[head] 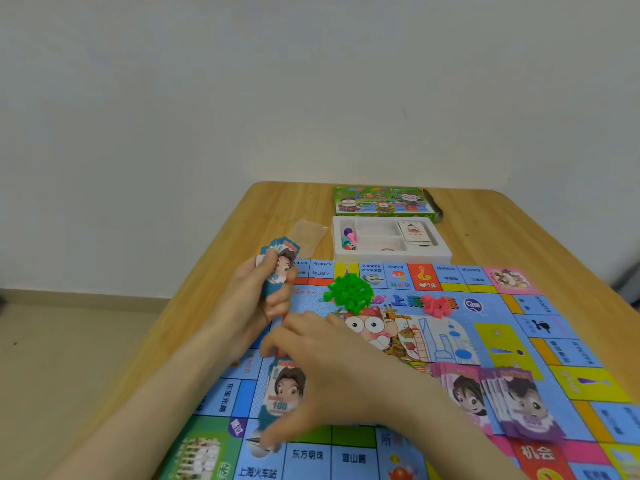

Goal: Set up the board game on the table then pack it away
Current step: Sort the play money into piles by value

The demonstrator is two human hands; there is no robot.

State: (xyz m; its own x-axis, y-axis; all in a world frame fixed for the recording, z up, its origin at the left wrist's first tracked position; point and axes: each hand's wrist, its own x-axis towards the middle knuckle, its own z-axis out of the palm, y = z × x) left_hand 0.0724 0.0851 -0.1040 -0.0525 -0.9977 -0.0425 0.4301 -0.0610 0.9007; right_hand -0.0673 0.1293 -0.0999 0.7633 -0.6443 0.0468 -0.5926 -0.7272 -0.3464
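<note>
Money-sorting step: left hand (pixel 256 299) grips blue 100 notes (pixel 278 259), right hand (pixel 341 370) pinches a second blue bundle (pixel 284 393) on the game board (pixel 353 457); the next move is probably to release it flat.

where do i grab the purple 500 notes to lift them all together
Probably the near short end of the purple notes, coming from your side, thumb on top, fingers slid under. They lie flat and fanned on the board, overlapping the pink notes on their left, so a side grip may drag those.

Both forearms are showing bare right to the lower edge of view. The left hand (pixel 256 299) and right hand (pixel 336 372) are going bare too.
</note>
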